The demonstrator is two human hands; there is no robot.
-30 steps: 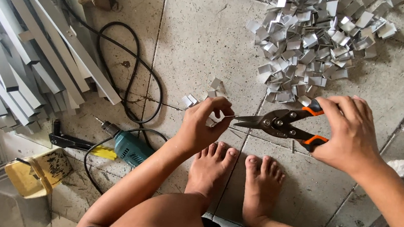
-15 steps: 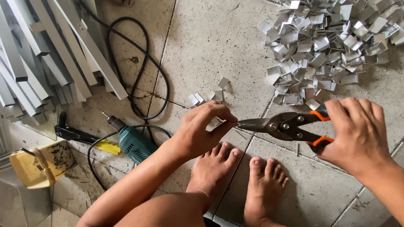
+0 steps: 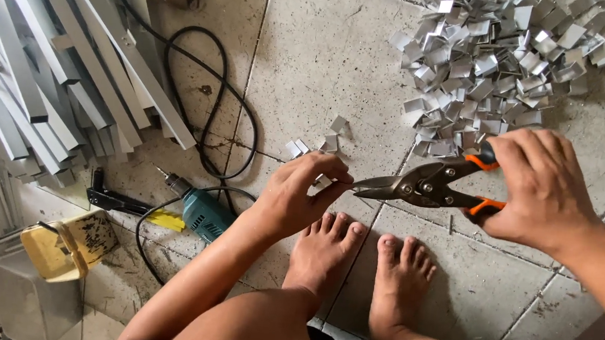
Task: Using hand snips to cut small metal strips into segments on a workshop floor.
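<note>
The tiled floor [image 3: 328, 61] fills the view, its barest stretch running from the centre toward 12 o'clock. Long grey metal channels [image 3: 46, 71] crowd the edge from 9 to 11 o'clock. A wide heap of small cut metal pieces [image 3: 497, 70] takes up 1 o'clock. A black cable [image 3: 213, 102] loops across the floor at 10 o'clock and leads down to a teal power drill [image 3: 202, 213] at 8 o'clock, with a yellow can [image 3: 62, 247] farther out at 8 o'clock. A few loose metal pieces [image 3: 320, 141] lie near the centre. Two bare feet [image 3: 359, 271] stand at 6 o'clock, just below the hands.

Compared with half a second ago the hands sit slightly lower in the view, the heap lies nearer the top edge, and the snips are shut closer.

The right hand [image 3: 541, 189] at 3 o'clock is wrapped tightly around the orange handles of the tin snips [image 3: 427, 186], whose blades point toward 9 o'clock and look nearly together. The left hand [image 3: 300, 196], just left of centre, has thumb and fingers pinched together on a small metal piece [image 3: 325, 182], mostly hidden, right at the blade tips. Whether the blades actually bite the piece cannot be told; tips and fingertips meet at the same spot
</note>
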